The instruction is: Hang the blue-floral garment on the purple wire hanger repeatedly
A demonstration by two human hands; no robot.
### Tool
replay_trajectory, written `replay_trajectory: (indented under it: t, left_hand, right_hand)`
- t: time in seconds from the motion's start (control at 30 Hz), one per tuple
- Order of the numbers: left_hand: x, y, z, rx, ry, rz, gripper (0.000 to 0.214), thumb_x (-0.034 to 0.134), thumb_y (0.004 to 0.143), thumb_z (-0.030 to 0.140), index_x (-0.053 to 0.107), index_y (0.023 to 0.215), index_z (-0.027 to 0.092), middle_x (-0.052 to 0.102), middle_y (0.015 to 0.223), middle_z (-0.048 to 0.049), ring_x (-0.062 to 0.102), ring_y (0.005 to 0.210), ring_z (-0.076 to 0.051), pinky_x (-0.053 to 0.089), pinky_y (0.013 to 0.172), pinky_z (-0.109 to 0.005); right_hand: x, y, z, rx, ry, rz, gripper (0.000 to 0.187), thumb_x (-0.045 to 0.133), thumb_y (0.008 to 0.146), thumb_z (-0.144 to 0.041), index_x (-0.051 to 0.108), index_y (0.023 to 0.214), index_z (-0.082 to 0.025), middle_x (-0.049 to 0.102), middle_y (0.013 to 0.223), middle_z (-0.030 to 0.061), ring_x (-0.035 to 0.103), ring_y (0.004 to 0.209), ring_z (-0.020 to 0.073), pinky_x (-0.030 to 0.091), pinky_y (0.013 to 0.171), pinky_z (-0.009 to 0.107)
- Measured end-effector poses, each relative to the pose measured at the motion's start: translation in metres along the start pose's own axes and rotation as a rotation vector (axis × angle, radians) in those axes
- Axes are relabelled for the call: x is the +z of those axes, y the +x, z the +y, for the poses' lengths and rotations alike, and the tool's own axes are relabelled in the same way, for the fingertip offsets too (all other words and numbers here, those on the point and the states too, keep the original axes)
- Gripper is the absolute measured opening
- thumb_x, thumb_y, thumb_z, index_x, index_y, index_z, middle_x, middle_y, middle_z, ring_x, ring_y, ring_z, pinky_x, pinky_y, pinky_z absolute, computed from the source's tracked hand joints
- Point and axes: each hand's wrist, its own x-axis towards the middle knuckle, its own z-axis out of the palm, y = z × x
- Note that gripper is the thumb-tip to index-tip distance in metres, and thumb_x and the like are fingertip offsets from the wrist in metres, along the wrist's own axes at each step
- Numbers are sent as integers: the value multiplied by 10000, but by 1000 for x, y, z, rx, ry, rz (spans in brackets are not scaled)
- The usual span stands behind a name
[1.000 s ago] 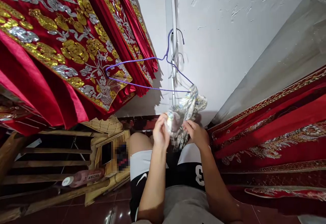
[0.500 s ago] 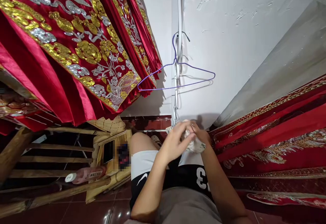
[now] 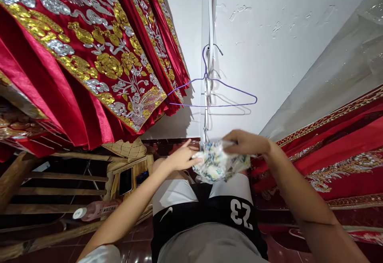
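A thin white cloth (image 3: 214, 167) with a blue, green and yellow floral print hangs crumpled above my lap, partly smeared by motion. At its left edge is my left hand (image 3: 181, 157), the thumb over the fabric and some fingers stretched upward. Bent over its upper right side, my right hand (image 3: 247, 142) grips the cloth, its fingertips partly hidden in the folds. A purple wire hanger (image 3: 231, 105) hangs on a white strap (image 3: 210, 20) beyond my hands, touching neither.
Red garments with gold and silver sequins (image 3: 110, 65) hang at the left, and beaded red fabric (image 3: 338, 167) at the right. A wooden stand (image 3: 113, 175) at left carries a phone (image 3: 125, 181); a pink bottle (image 3: 97, 210) lies beside it. The white wall (image 3: 254, 24) rises ahead.
My hands have moved apart, left hand leftward and right hand rightward and up. The cloth, bunched between them before, is spread wider and shows its print. My view has shifted slightly.
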Motion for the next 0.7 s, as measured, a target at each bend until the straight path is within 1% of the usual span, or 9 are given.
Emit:
replay_trajectory:
  t: [0.07,0.1,0.17,0.27,0.4,0.47,0.53,0.63,0.7]
  left_hand:
    - [-21,-12,-18,-155,171,28,479,410,1023,513,725,856,192,779,1010,-97,711,1046,-272,118,1284,-601]
    - [-32,-17,-25,-228,241,32,443,406,1019,459,745,910,196,782,1076,-107,702,1108,-288,132,1274,-627]
    - [-50,-27,-34,-336,345,48,412,394,1000,379,765,1057,208,772,1189,-118,677,1202,-312,195,1251,-653]
    - [-66,-39,-31,-433,422,113,470,376,993,366,735,1247,201,688,1390,-121,573,1374,-338,289,1234,-619]
    - [-76,-52,-12,-511,509,157,509,343,1006,396,791,1092,169,433,1631,-92,349,1546,-357,391,1193,-570]
    - [-79,-57,-6,-565,551,159,524,332,1008,390,798,955,156,399,1648,-104,377,1527,-384,431,1158,-570]
    - [-83,-62,-4,-668,558,181,515,336,1002,382,790,959,143,499,1578,-165,549,1389,-420,490,1088,-565]
    - [-95,-67,-4,-827,467,329,514,326,997,383,743,1178,142,724,1278,-218,726,1099,-410,555,962,-533]
    - [-105,-65,-4,-814,385,503,540,292,1006,381,676,1315,160,746,1227,-196,716,1115,-380,545,983,-507]
  right_hand:
    - [-14,12,3,-96,-75,429,144,583,806,-198,724,803,-172,718,823,49,644,768,189,495,692,297]
    - [-19,22,8,-137,-84,616,240,561,788,-170,750,935,-180,748,974,69,674,900,223,522,781,324]
    - [-28,49,21,-209,-86,842,500,543,770,-160,694,1244,-207,701,1284,90,642,1164,278,512,968,391]
    - [-37,95,48,-183,-81,898,634,535,823,-235,530,1455,-204,572,1496,116,526,1360,317,422,1125,468]
    - [-38,126,76,-74,-44,857,406,497,843,-277,619,1227,-223,702,1249,100,611,1156,312,464,1024,459]
    - [-34,121,79,-75,-92,824,241,477,831,-261,631,1014,-233,720,1000,60,624,933,270,480,882,389]
    - [-28,107,77,-67,-142,810,144,455,819,-236,589,872,-233,650,800,22,555,742,220,426,732,327]
    - [-19,77,67,-41,-203,818,69,448,780,-202,498,739,-229,507,654,-13,429,620,172,309,616,296]
    - [-16,58,60,-58,-232,837,83,460,761,-198,437,686,-225,437,619,-22,388,611,157,272,595,293]
